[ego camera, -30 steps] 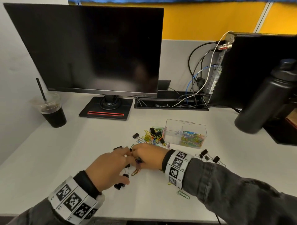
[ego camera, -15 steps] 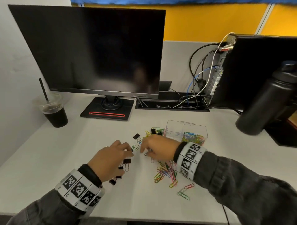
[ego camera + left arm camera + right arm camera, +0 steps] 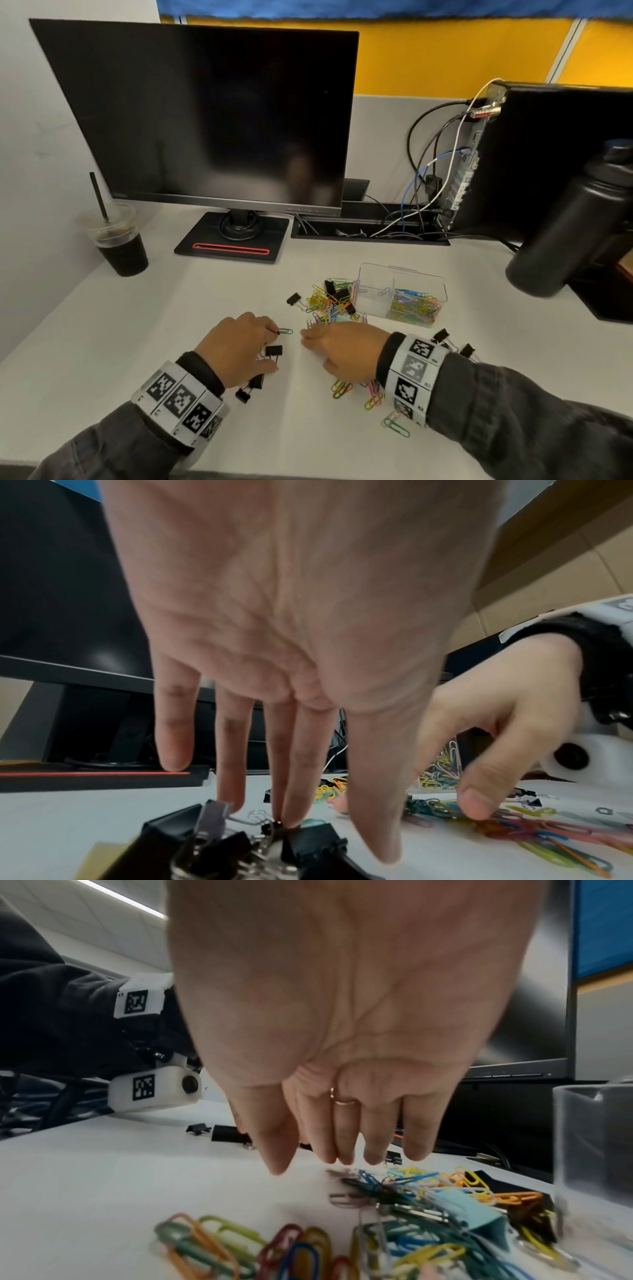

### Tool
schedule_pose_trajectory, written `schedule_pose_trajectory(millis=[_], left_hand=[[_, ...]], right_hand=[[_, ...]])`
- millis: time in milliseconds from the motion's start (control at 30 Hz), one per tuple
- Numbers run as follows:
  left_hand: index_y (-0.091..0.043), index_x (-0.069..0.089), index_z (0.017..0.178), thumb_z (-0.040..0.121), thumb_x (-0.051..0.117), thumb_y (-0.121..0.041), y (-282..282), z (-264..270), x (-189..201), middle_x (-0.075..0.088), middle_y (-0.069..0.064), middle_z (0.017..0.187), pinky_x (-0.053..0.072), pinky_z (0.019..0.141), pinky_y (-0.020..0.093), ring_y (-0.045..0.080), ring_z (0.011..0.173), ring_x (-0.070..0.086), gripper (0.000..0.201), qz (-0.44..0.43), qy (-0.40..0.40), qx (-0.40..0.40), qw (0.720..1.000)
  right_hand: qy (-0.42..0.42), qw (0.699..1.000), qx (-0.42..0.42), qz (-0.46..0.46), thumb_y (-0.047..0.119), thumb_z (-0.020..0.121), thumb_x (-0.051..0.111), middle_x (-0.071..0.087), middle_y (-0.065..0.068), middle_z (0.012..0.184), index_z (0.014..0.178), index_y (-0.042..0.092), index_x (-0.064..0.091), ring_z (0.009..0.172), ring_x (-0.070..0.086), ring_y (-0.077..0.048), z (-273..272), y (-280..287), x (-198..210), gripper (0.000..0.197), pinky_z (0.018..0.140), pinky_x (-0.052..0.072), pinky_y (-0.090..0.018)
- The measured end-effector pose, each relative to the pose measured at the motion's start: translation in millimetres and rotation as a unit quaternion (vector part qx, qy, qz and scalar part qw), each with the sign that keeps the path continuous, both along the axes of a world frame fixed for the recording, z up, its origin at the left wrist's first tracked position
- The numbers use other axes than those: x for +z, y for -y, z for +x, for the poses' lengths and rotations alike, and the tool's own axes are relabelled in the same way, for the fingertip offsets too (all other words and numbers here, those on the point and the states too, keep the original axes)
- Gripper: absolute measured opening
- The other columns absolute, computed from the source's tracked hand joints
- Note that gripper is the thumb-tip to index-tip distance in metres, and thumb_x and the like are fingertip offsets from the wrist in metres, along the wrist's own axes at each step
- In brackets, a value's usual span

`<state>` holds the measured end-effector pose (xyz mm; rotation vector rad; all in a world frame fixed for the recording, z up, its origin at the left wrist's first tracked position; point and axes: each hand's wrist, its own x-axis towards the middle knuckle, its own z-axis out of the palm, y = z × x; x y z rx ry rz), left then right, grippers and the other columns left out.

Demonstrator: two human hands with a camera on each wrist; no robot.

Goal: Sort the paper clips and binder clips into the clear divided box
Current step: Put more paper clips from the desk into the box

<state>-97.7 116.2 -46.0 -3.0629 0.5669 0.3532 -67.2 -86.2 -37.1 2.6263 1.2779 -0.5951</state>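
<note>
Head view shows the clear divided box standing on the white desk beyond the hands, its right compartment well filled with coloured paper clips and its left compartment nearly bare (only a clip or two shows there). No binder clip appears to be in the box yet.

Much is left, by my judgement. A mixed heap of paper clips and black binder clips lies just beside the box's left wall, more coloured clips are spread under the right wrist, a small group of black binder clips sits under and beside the left hand, and two more binder clips lie near the right sleeve.

The left hand has its fingers straight and lowered onto the binder clips, fingertips touching them, gripping nothing that I can see. The right hand hangs palm-down with fingers extended and close together, tips just above or on the desk at the edge of the clip spread, holding nothing.
</note>
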Motion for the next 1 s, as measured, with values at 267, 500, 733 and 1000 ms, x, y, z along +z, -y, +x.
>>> schedule_pose_trajectory(millis=[267, 500, 733, 1000], left_hand=[[-0.03, 0.039, 0.14, 0.09, 0.05, -0.047, 1.8, -2.5, 1.9, 0.031, -0.021, 0.146, 0.033, 0.099, 0.025, 0.008, 0.128, 0.034, 0.053, -0.005, -0.017, -0.011, 1.0], [-0.027, 0.044, 0.138, 0.092, 0.047, -0.05, 0.0, -3.3, 1.0, 0.036, -0.018, 0.145, 0.03, 0.105, 0.029, 0.008, 0.127, 0.036, 0.052, 0.006, 0.001, 0.005, 1.0], [-0.037, 0.045, 0.134, 0.093, 0.046, -0.045, 25.8, -10.2, 1.0, 0.04, -0.024, 0.139, 0.029, 0.102, 0.027, 0.004, 0.126, 0.036, 0.042, -0.039, 0.007, -0.092, 0.995], [-0.028, 0.056, 0.122, 0.095, 0.042, -0.045, 17.9, -12.0, 9.5, 0.049, -0.016, 0.129, 0.031, 0.099, 0.026, 0.009, 0.117, 0.044, 0.035, 0.001, 0.021, -0.028, 0.999]], right_hand=[[0.012, 0.999, 0.026, -0.021, 0.025, 0.098, 0.04, 0.002, -0.005, 0.16, 0.152, 0.011, 0.007, 0.147, 0.005, -0.021, -1.2, -16.1, -8.1, 0.065, 0.119, 0.012, -0.042], [-0.014, 0.999, 0.032, -0.035, 0.028, 0.098, 0.039, 0.012, -0.006, 0.159, 0.149, 0.007, 0.021, 0.146, 0.012, -0.022, -27.4, 12.8, 7.0, 0.058, 0.118, 0.013, -0.046], [-0.04, 0.999, 0.015, -0.011, 0.028, 0.097, 0.043, 0.004, -0.002, 0.16, 0.152, 0.013, 0.01, 0.148, 0.001, -0.018, -37.8, 31.4, 2.5, 0.066, 0.119, 0.003, -0.045], [-0.044, 0.999, 0.001, 0.027, 0.023, 0.095, 0.044, 0.034, -0.006, 0.151, 0.141, 0.011, 0.041, 0.139, 0.03, -0.026, -35.9, 42.0, 8.6, 0.048, 0.113, 0.028, -0.041]])
